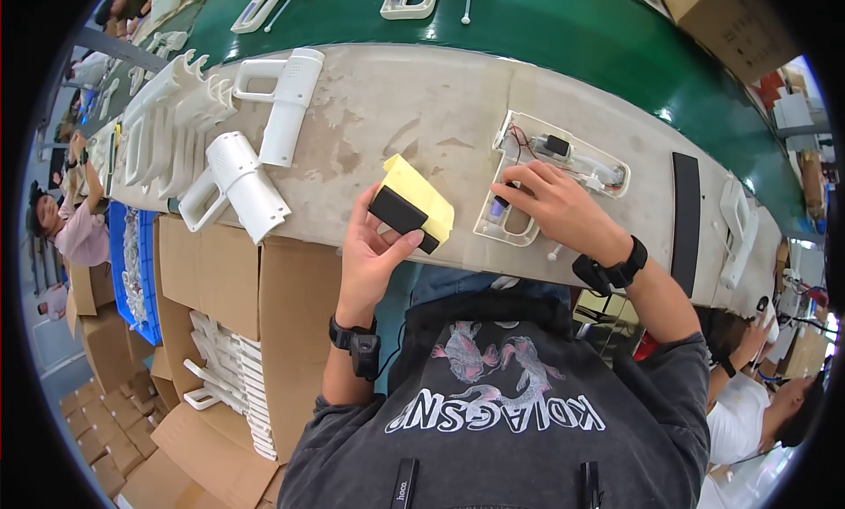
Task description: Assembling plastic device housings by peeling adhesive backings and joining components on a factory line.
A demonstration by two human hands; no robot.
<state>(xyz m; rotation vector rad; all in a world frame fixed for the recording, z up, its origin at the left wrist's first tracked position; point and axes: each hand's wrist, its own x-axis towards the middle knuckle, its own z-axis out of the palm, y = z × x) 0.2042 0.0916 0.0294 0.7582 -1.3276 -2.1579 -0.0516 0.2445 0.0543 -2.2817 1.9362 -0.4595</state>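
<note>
My left hand [368, 258] grips a yellow backing sheet [427, 192] with black foam pads [398, 211] on it, above the near edge of the table. My right hand [563, 211] is closed over the handle part of an open white plastic housing half [482, 225]. Its fingertips pinch a small black piece [503, 192], most likely foam, against a purple cylinder [498, 208] in the handle. A black block [555, 145] and thin red and black wires lie in the upper part of the housing. My fingers hide some of the handle.
White gun-shaped housings [290, 113] lie at left beside a row of stacked shells [167, 126]. A black strip [685, 223] and another white housing [738, 232] are at right. Beyond runs a green conveyor [528, 33]. An open carton [299, 315] stands below left; co-workers sit at both sides.
</note>
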